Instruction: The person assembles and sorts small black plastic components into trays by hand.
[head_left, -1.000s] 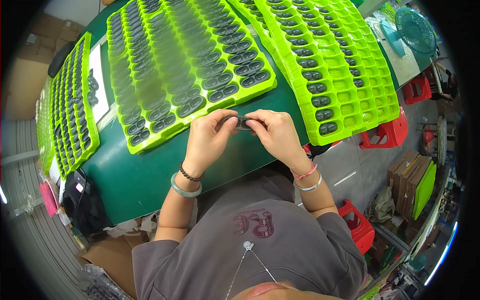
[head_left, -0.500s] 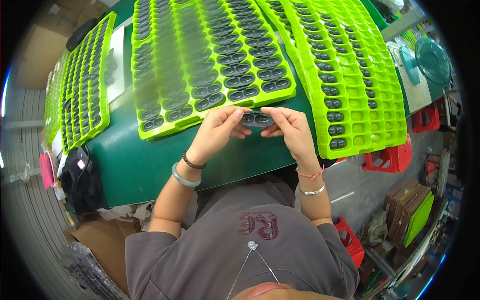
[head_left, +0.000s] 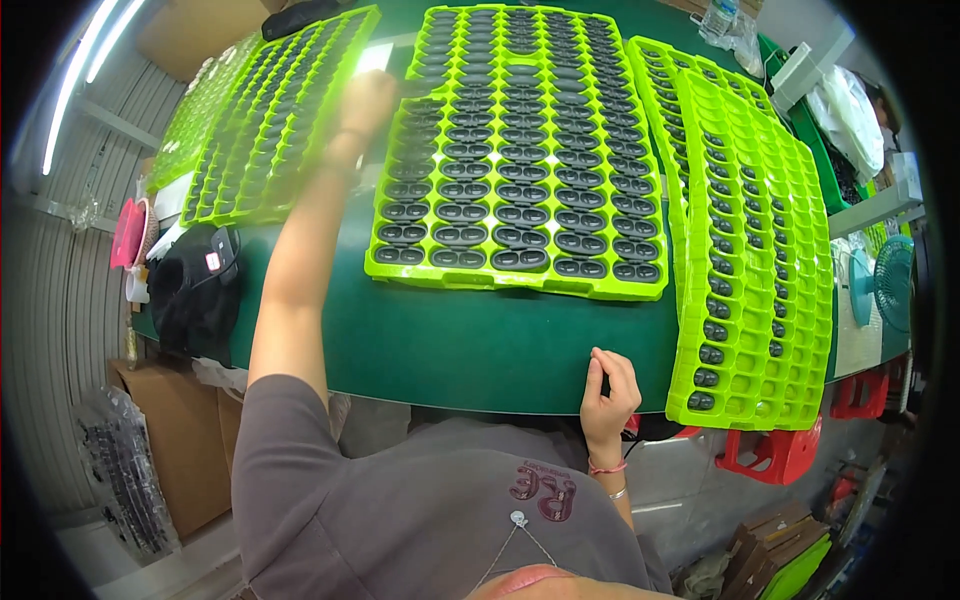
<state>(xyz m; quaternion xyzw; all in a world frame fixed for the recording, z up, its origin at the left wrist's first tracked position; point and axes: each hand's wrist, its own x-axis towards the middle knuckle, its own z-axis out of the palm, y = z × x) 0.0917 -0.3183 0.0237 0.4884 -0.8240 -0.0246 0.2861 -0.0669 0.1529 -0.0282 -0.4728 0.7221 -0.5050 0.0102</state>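
My left arm is stretched far forward, and my left hand [head_left: 368, 103] is blurred by motion between the left green tray and the middle one; its fingers and anything in them cannot be made out. The middle bright green tray [head_left: 520, 287] holds rows of dark grey oval pieces [head_left: 521, 213], many with two round recesses. My right hand [head_left: 611, 392] hovers over the front of the green table, with its fingers curled and its thumb against them. Nothing shows in it. The left green tray [head_left: 240, 216] is also filled with dark pieces.
At the right, overlapping green trays [head_left: 745, 418] hold smaller dark pieces in some columns. A black cloth bundle [head_left: 195, 285] lies at the table's left end. Red stools [head_left: 765, 460] stand beyond the right edge, and a teal fan [head_left: 893, 283] is farther right.
Both hands held a dark oval piece together; now they are apart. My left hand has moved far forward and left, my right hand back toward me. The whole view has shifted.
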